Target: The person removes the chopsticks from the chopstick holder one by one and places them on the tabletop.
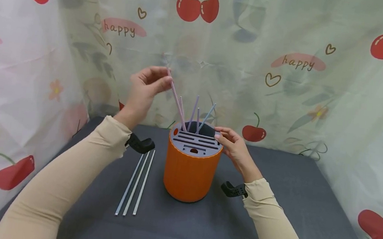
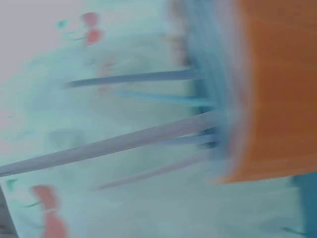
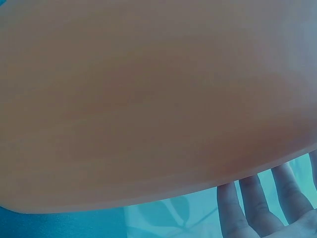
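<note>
An orange cylindrical holder with a grey slotted top stands mid-table. Several thin pastel straws stick up from its back opening. My left hand is raised above and left of the holder and pinches a pink straw whose lower end is in the opening. My right hand rests on the holder's right rim, fingers curled over the edge. The left wrist view is blurred, showing the straws and the orange holder. In the right wrist view the orange holder fills the frame, with my fingers at its lower edge.
Three straws lie side by side on the dark grey tabletop, left of the holder. A cherry-print curtain closes in the back and both sides.
</note>
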